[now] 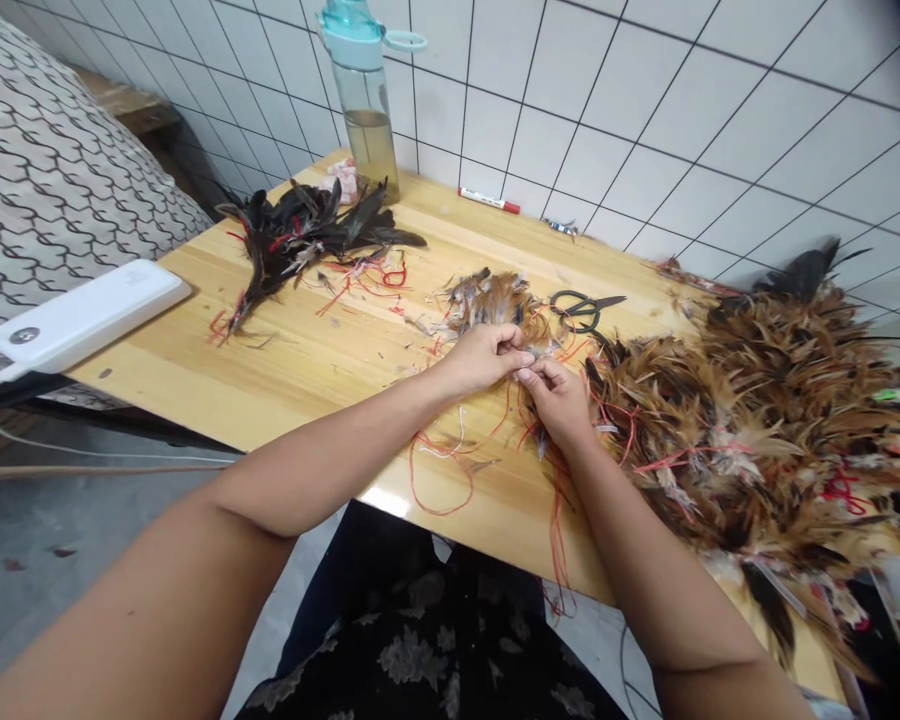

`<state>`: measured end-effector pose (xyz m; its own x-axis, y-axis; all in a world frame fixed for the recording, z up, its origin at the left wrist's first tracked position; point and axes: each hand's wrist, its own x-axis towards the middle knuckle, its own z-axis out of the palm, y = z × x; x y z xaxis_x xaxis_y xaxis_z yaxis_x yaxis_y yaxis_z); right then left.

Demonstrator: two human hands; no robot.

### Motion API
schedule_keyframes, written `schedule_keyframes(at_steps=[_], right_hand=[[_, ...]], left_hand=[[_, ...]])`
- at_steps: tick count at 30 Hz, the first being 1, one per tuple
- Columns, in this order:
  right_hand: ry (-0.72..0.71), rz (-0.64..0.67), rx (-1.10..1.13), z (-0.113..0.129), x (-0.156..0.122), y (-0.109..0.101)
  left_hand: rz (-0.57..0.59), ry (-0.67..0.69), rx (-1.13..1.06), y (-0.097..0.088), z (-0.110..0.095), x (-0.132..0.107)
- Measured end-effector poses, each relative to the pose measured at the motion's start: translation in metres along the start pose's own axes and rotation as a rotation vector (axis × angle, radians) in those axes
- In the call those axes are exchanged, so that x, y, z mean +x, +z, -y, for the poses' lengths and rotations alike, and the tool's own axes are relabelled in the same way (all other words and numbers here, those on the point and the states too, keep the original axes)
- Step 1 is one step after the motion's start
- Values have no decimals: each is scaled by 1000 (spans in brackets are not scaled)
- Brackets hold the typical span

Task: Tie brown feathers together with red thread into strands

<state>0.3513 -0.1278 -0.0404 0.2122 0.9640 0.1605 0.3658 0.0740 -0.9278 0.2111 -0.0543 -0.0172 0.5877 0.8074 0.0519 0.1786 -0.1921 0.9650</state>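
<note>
My left hand (491, 355) and my right hand (559, 397) meet fingertip to fingertip over the wooden table (300, 390). Both are closed in a pinch on the base of a small bunch of brown feathers (487, 300), which fans out away from me. The exact bit between the fingertips is hidden. Thin red strings (442, 512) trail around my hands, and some hang over the table's front edge. Just beyond my right hand lie black-handled scissors (586, 308). A large heap of brown feathers (787, 400) spreads to the right of my right forearm.
At the back left lie a bundle of black feathers (300, 235) and a water bottle (367, 110). A white power bank (90, 312) with a cable sits at the left edge. A red marker (487, 200) lies along the tiled wall (570, 90).
</note>
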Motion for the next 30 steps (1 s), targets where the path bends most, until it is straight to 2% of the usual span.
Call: schedule_keyframes(at_steps=[5, 10, 14, 16, 18, 22, 27, 30], right_hand=[[-19, 13, 49, -2, 1, -1], [-80, 7, -1, -5, 3, -2], [-35, -30, 20, -6, 2, -3], [2, -65, 66, -6, 1, -4], [33, -103, 122, -6, 1, -5], [72, -156, 163, -6, 1, -5], [38, -182, 115, -4, -1, -4], [18, -201, 44, -6, -1, -4]], left_hand=[[-23, 34, 38, -3, -3, 1], [15, 65, 48, -2, -6, -1], [8, 95, 15, -9, -6, 1], [-59, 150, 133, -17, -4, 3], [-104, 228, 346, -24, 1, 5], [-68, 360, 683, -25, 12, 7], [-31, 430, 862, -12, 16, 10], [-33, 443, 900, -11, 16, 12]])
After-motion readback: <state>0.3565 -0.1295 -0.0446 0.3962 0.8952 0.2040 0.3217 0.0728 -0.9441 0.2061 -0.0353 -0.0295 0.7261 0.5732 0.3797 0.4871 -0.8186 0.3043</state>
